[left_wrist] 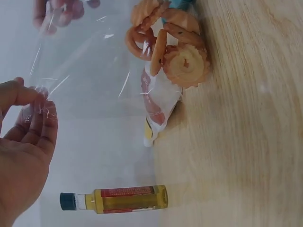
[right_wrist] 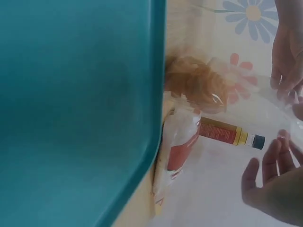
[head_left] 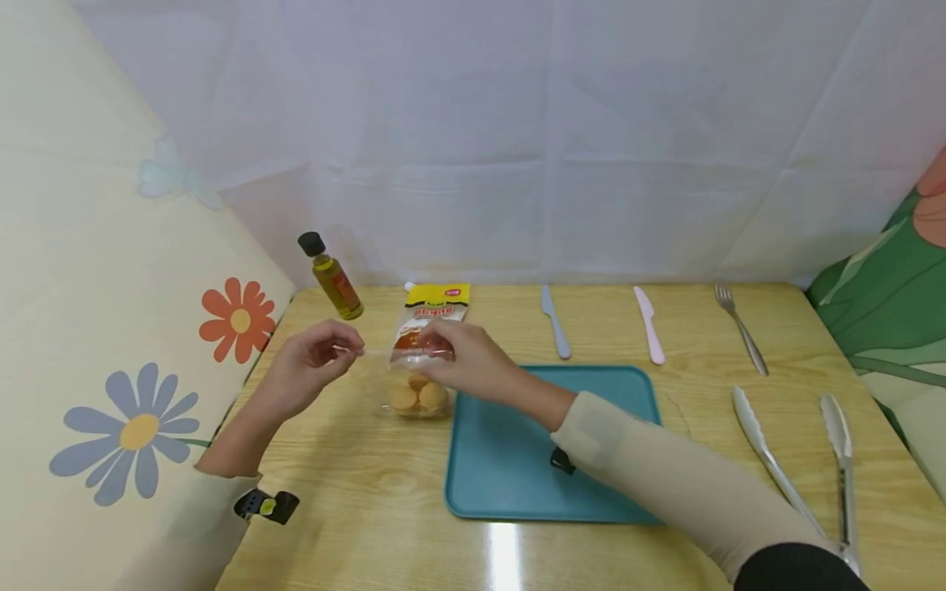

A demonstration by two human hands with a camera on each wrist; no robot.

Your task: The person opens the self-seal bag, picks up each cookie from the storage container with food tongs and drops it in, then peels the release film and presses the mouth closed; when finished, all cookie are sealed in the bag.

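A clear plastic bag (left_wrist: 104,61) hangs between my hands, with several round cookies (head_left: 418,397) at its bottom. Thumb and fingers of my left hand (head_left: 310,369) pinch one side of its top edge, as the left wrist view shows closely. On the other side, my right hand (head_left: 466,361) holds the top edge with its fingertips, its fingers (right_wrist: 271,163) bent toward the film. Behind the bag lies a printed food packet (head_left: 438,305) with a yellow top, partly covered by the right hand and the bag.
A blue-green tray (head_left: 502,484) lies under my right forearm. An oil bottle (head_left: 337,283) stands at the back left. Along the back right are a grey knife (head_left: 556,322), a pink knife (head_left: 649,325) and a fork (head_left: 741,330). Metal tongs (head_left: 842,468) lie at the right.
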